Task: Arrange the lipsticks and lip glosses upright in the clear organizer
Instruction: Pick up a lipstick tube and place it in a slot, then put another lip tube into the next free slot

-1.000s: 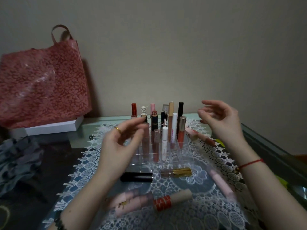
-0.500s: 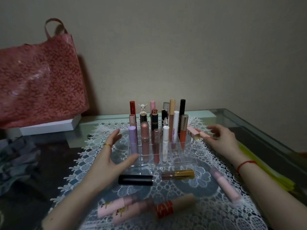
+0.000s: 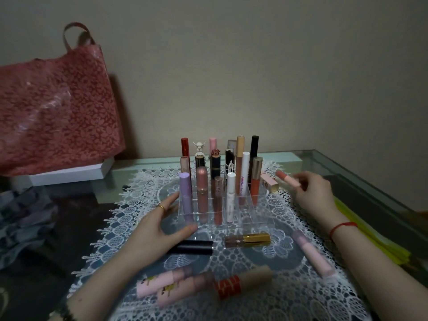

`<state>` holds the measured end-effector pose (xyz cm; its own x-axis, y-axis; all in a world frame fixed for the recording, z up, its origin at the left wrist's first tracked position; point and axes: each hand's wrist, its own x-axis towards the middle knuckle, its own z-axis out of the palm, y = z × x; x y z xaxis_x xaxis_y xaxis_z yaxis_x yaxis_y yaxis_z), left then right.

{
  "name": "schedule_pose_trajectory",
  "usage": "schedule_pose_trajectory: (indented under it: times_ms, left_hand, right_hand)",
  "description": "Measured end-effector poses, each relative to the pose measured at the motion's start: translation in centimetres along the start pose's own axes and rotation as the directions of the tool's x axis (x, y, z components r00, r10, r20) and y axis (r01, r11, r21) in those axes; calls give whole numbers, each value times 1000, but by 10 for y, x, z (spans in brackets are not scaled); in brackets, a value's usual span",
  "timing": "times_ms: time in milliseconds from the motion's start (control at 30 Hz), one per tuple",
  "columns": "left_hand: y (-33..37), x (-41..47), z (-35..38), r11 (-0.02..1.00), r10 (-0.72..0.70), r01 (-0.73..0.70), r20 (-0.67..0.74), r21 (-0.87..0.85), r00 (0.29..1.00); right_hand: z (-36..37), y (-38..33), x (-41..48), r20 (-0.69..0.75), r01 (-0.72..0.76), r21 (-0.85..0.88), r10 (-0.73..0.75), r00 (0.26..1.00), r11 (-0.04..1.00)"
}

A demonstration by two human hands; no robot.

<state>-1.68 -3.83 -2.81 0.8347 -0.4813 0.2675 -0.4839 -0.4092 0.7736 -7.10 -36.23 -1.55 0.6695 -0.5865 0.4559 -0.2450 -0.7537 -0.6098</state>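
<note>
The right hand (image 3: 310,193) is pinching a coral-tipped pink lip gloss (image 3: 288,180) between thumb and curled fingers, holding it tilted just off the right side of the clear organizer (image 3: 257,220), above a pink gold-capped lipstick (image 3: 269,183) lying there. The left hand (image 3: 159,225) is lying open with its fingers spread, bracketing the organizer's front left corner, the fingertips against its left wall and holding nothing. Many lipsticks and glosses are standing upright in the organizer's compartments. On the lace doily (image 3: 278,300) in front, a black lipstick (image 3: 193,247) is lying partly under the left hand, beside a gold-capped gloss (image 3: 247,239). A pale pink tube (image 3: 312,254) is lying below the right wrist.
</note>
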Motion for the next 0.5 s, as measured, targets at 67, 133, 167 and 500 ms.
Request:
schedule_pose_trajectory:
  times_ms: [67,133,167,500]
  left_hand:
    - [-1,0,1,1000,2,-2,-2,-1,1000]
    - [-1,0,2,1000,0,0,-4,-5,1000]
    - [-1,0,2,1000,0,0,-4,-7,1000]
    - [-4,0,4,1000,-7,7,-4,-19,1000]
  right_hand:
    - [-10,-8,0,-46,-41,137,48,998,990]
    - [-22,-19,-1,-63,-79,316,104,993,945]
    - [-27,-25,-2,-53,-91,412,124,991,906]
    - [-42,-76,-39,107,-12,760,-106,989,650]
